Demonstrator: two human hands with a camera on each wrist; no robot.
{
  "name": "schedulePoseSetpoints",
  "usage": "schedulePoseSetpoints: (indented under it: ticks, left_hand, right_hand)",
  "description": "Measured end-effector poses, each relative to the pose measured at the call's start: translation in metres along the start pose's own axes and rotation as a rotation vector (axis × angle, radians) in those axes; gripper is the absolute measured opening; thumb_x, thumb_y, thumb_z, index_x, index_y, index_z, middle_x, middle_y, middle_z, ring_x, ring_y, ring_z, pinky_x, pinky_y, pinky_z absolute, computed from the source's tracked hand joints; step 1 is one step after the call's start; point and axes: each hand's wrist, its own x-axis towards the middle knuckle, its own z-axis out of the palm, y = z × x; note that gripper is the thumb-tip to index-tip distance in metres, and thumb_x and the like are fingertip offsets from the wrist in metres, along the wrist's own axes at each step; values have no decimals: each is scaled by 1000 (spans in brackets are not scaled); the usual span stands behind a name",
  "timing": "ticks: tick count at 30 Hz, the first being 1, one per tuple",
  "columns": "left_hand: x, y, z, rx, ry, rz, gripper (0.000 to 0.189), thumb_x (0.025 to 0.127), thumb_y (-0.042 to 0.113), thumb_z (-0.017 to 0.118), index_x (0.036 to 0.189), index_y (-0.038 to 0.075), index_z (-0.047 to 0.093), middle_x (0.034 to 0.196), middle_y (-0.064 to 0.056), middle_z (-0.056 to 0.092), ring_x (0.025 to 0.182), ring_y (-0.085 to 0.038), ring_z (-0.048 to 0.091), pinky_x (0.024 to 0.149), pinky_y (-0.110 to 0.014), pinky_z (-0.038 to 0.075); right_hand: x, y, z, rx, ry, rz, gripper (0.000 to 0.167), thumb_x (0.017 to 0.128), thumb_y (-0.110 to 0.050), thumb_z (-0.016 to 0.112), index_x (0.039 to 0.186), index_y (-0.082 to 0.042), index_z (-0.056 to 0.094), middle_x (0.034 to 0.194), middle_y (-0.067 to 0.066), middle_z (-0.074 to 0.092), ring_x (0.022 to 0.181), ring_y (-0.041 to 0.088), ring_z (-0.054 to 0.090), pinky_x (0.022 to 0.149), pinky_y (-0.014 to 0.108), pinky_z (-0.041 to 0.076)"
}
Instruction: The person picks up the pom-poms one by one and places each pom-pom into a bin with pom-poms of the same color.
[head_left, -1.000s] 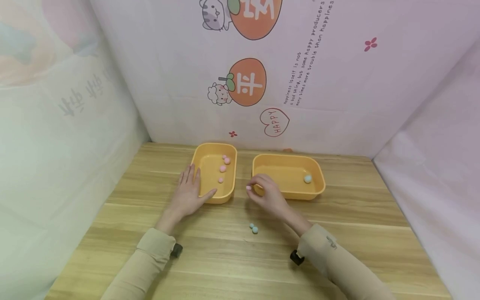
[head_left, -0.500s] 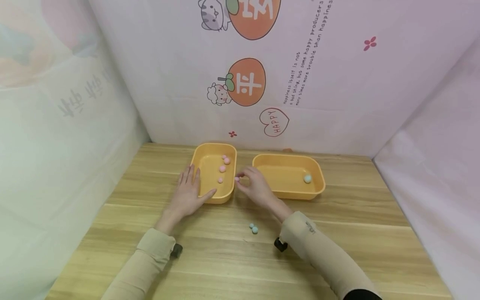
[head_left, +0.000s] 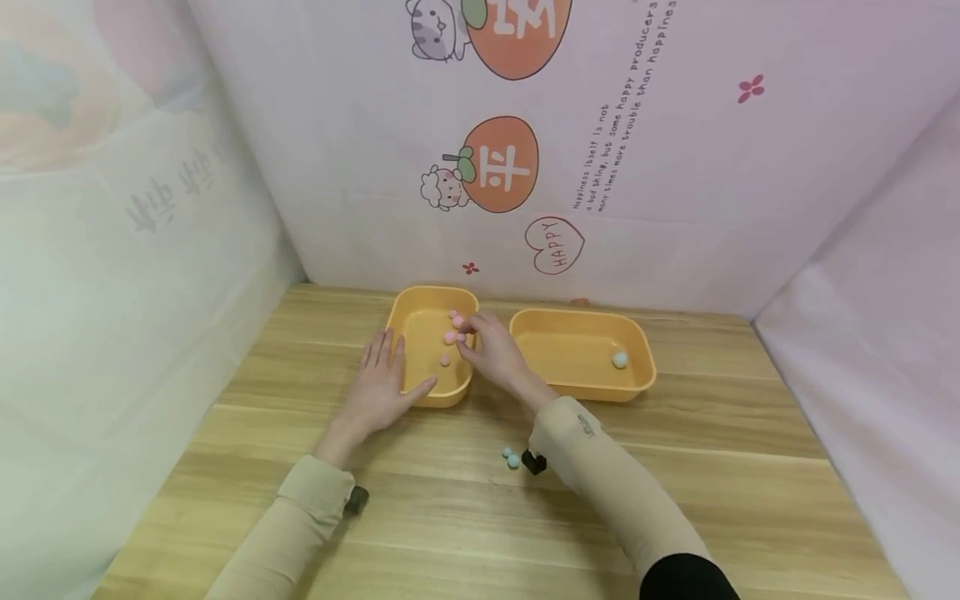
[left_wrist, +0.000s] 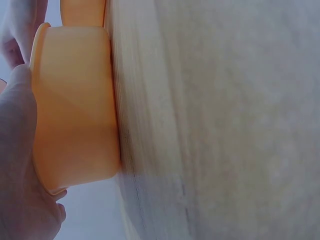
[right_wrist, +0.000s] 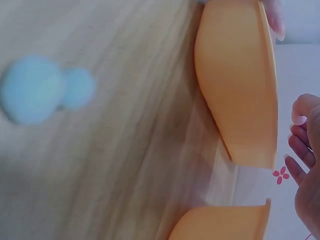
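Note:
My right hand (head_left: 495, 354) pinches a small pink pompom (head_left: 461, 337) between thumb and index finger, over the right rim of the left yellow tray (head_left: 412, 310). The same pink pompom (right_wrist: 299, 120) shows at the fingertips in the right wrist view, above rim height. Several pink pompoms (head_left: 445, 361) lie in that tray, mostly along its right side. My left hand (head_left: 375, 396) rests on the tray's left and near rim, its fingers straight and its thumb spread. In the left wrist view the left hand (left_wrist: 17, 135) lies along the rim of the upright tray.
A second yellow tray (head_left: 581, 390) stands to the right, set crosswise, with a pale blue pompom (head_left: 620, 360) inside. Two pale blue pompoms (head_left: 513, 461) sit on the wooden table (head_left: 450, 517), near the right wrist's camera (head_left: 534, 462). Printed cloth walls (head_left: 660, 258) close off the back and sides.
My right hand has moved left and farther from me with the pink pompom, from the right tray's front left corner to over the left tray. The left hand has stayed on the rim.

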Motion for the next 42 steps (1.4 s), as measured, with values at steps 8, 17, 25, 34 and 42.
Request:
schedulePoseSetpoints:
  ticks: [8,17,25,34,42]
  left_hand:
    - [1,-1,2,-12,-4,2,113,104,78,49,170,-10,24,182,-31,10,171,-50,12,141,-64,13]
    - [2,-1,1,-13,0,-4,113,103,77,50,170,-10,24,182,-31,10,171,-49,12,141,-62,11]
    - [3,0,3,-12,2,1,113,103,79,48,170,-9,23,182,-32,10,172,-49,11,141,-63,12]
    - [1,1,-2,-8,-8,-6,112,104,77,48,170,-9,24,183,-30,11,172,-48,11,142,-62,12]
    - [-1,2,-4,-7,-10,-3,112,104,77,50,170,-10,24,182,-31,11,172,-49,11,141,-63,13]
  right_hand:
    - [8,-1,4,-1,-6,32,19,99,-8,80,114,3,76,116,17,74,114,34,69,101,45,62]
    - [-8,10,-2,51,-18,17,42,101,-16,80,137,2,72,137,22,72,133,41,64,117,55,55]
    - [-53,35,-38,-19,-5,-65,65,103,-27,77,157,3,55,162,29,53,152,50,49,130,65,40]
    - [-94,51,-83,-208,-90,7,78,109,-37,65,173,-8,32,179,25,30,168,51,23,138,69,17]
    - [-123,77,-112,-270,-97,65,84,108,-44,65,175,-10,27,182,25,23,168,53,17,138,72,13]
